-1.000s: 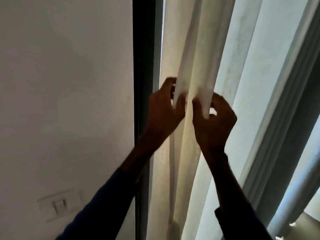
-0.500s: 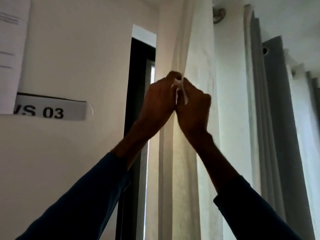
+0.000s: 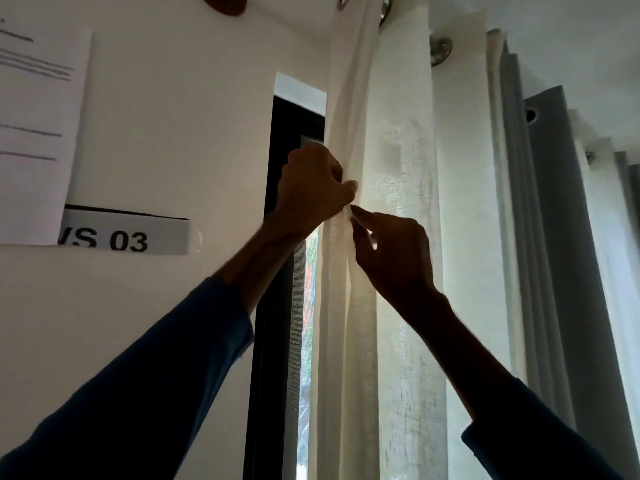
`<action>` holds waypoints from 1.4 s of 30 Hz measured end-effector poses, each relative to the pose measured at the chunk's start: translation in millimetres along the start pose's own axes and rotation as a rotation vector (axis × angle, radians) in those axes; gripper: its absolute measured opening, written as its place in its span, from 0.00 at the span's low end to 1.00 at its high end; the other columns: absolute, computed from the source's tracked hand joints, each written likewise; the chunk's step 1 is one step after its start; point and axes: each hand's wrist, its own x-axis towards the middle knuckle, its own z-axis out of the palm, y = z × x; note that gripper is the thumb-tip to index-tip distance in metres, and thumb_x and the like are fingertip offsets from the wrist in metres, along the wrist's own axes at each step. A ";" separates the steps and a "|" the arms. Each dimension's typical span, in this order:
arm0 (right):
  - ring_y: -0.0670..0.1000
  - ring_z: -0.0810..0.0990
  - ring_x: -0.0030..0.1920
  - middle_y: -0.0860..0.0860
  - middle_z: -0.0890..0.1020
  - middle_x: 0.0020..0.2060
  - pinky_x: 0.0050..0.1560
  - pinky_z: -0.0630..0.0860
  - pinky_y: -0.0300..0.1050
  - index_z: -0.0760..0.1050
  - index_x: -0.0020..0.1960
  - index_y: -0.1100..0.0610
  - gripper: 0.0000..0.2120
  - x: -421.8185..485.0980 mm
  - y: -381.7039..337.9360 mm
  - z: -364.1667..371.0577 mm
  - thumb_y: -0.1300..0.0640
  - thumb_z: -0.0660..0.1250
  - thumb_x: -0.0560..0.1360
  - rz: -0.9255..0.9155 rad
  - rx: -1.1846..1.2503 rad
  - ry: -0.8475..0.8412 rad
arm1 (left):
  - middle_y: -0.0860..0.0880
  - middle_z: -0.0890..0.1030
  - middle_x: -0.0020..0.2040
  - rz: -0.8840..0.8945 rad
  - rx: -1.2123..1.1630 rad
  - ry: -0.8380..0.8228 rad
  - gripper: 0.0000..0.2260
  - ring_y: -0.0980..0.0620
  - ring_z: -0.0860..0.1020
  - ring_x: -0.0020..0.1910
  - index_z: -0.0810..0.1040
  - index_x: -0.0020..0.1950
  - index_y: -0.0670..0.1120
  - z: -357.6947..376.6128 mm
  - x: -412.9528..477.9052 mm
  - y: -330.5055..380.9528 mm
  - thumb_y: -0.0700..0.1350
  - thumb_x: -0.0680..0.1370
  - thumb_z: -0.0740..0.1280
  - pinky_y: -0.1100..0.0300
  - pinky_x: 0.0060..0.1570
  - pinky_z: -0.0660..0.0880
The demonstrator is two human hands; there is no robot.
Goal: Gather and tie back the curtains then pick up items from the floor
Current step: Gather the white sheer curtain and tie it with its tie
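Note:
A sheer cream curtain (image 3: 405,306) hangs in folds from metal eyelets near the ceiling. Its left edge lies beside a dark window frame. My left hand (image 3: 311,188) is raised and closed on that left edge. Just below and to the right, my right hand (image 3: 391,254) pinches a fold of the same fabric between thumb and fingertips. The two hands almost touch. A grey curtain (image 3: 554,237) hangs further right. The floor is out of view.
A white wall (image 3: 173,116) fills the left, with a printed sheet (image 3: 34,133) and a sign reading "03" (image 3: 128,237). A narrow strip of bright window (image 3: 310,306) shows between the black frame (image 3: 277,306) and the curtain.
The view has tilted up from the lower curtain to the curtain top. My hands climbed along the left edge, then came slightly apart, the right one dropping below the left.

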 end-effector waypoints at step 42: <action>0.47 0.81 0.29 0.50 0.86 0.35 0.34 0.82 0.45 0.80 0.65 0.57 0.16 -15.5 17.0 -17.0 0.65 0.68 0.78 0.267 0.007 0.125 | 0.45 0.86 0.53 0.251 -0.025 -0.063 0.09 0.52 0.84 0.50 0.84 0.56 0.40 -18.5 -61.1 0.1 0.37 0.77 0.70 0.67 0.56 0.75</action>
